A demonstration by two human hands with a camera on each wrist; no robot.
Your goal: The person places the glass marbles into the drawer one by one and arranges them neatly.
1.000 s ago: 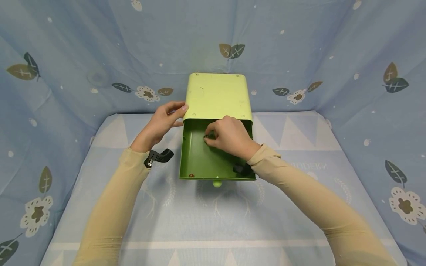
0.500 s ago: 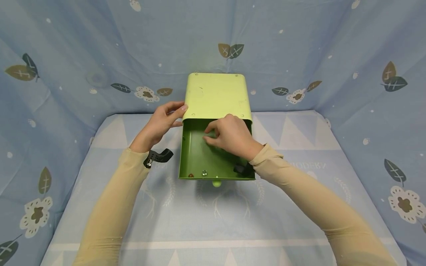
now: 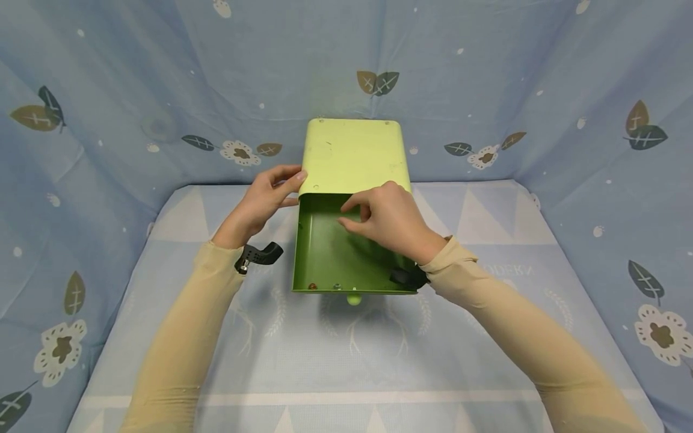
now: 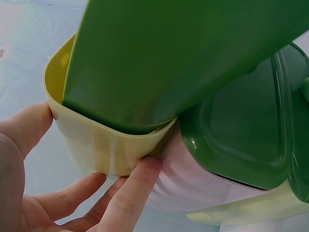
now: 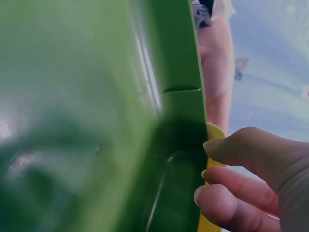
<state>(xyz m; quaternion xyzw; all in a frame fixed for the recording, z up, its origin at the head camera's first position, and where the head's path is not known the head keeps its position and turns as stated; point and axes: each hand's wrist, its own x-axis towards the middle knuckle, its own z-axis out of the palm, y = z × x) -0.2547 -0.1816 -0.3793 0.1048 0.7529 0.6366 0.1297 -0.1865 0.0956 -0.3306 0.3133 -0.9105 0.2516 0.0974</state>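
A light green box stands at the back of the table, its dark green drawer pulled out toward me. My left hand holds the box's front left corner; in the left wrist view the thumb and fingers clasp the pale casing around the drawer. My right hand hovers over the back of the drawer with loosely curled fingers, holding nothing. Two small beads lie at the drawer's front wall: an orange one and a clear one.
A round knob sticks out of the drawer front. Blue patterned cloth covers the table and rises as walls at the back and on both sides. Black camera mounts sit on both wrists.
My right hand let go of a small clear bead, which rolled to the drawer's front beside the orange one. The hand then lifted and drifted right. My left hand stayed on the box.
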